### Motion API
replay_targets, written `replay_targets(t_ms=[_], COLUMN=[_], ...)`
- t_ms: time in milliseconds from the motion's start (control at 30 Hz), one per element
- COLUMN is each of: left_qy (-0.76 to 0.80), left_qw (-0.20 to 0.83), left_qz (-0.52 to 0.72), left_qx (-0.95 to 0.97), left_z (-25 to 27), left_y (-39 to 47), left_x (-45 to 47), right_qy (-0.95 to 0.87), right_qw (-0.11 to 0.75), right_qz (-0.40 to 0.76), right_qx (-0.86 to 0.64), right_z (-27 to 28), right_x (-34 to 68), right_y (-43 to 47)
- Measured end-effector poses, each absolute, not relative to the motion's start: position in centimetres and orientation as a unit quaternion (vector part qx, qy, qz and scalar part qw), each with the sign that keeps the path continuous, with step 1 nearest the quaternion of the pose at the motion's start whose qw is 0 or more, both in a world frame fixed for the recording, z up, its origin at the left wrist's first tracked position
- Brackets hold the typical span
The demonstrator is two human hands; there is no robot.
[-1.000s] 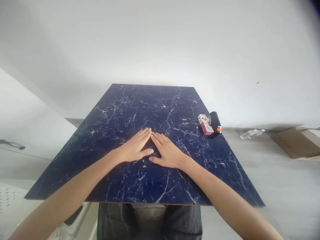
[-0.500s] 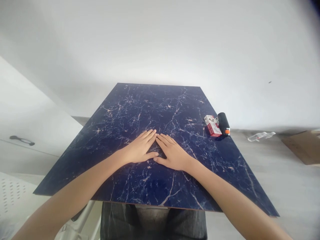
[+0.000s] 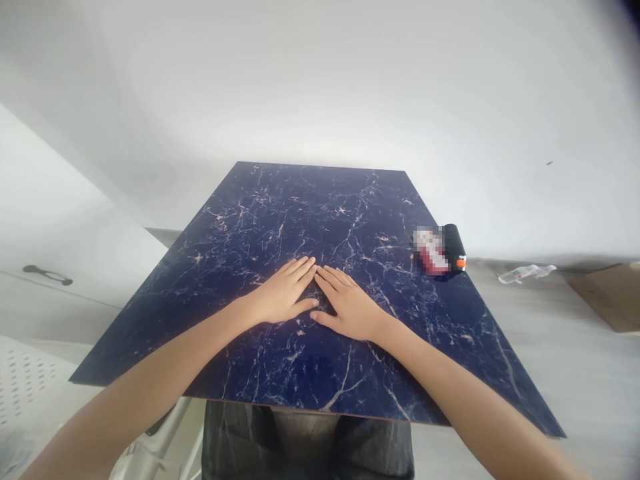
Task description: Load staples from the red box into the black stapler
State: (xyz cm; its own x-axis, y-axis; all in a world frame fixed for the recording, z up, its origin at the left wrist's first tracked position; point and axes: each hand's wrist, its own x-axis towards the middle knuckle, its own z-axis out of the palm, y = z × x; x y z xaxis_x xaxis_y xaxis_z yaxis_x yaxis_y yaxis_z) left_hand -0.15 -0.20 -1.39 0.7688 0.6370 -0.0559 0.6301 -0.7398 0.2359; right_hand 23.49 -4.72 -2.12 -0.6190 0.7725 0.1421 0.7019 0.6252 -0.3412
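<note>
Hand pos.: L hand and R hand lie palm down on the desk, approx. midway btwn its L and R edges, closer to near edge than far edge. Fingers extended and set close together on each hand; thumbs out to the side. Fingertips of the two hands meet or nearly meet, forming a peak toward far edge; contact can't be confirmed. Thumb tips lie just beside each other. Neither hand grips anything.

Item loc.: red-and-white box sits on the desk near R edge, btwn far-R and near-R corners; pixelated, so markings n/a. Black cylinder w/ orange patch lies just beside it, on the R-edge side; whether they touch can't be told. Both are well apart from the hands; R hand is the nearer.

Off desk, beyond R edge: clear bottle and cardboard carton on the floor.

Step in hand (judged): rest pose, palms down, no handling. Next move (judged): any pickup calls for lifting a hand first; R hand has the shorter reach to box and cylinder.
</note>
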Motion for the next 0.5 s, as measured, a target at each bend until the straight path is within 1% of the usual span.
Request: replay_targets(t_ms=[200, 333, 500], left_qy=[0.341, 0.340, 0.337], left_qw=[0.122, 0.123, 0.121], left_qz=[0.004, 0.014, 0.022], left_qx=[0.932, 0.932, 0.933], left_z=[-1.26, -1.32, -1.49], left_y=[-0.25, -0.25, -0.21], left_x=[-0.08, -0.15, -0.23], right_qy=[-0.889, -0.888, -0.890], right_qw=[0.137, 0.148, 0.142], right_qz=[0.135, 0.140, 0.132], right_qx=[-0.416, -0.412, -0.412], right_z=[-1.93, -1.91, -2.01], right_x=[23.52, 23.56, 23.52], right_y=[-4.75, -4.72, -4.72])
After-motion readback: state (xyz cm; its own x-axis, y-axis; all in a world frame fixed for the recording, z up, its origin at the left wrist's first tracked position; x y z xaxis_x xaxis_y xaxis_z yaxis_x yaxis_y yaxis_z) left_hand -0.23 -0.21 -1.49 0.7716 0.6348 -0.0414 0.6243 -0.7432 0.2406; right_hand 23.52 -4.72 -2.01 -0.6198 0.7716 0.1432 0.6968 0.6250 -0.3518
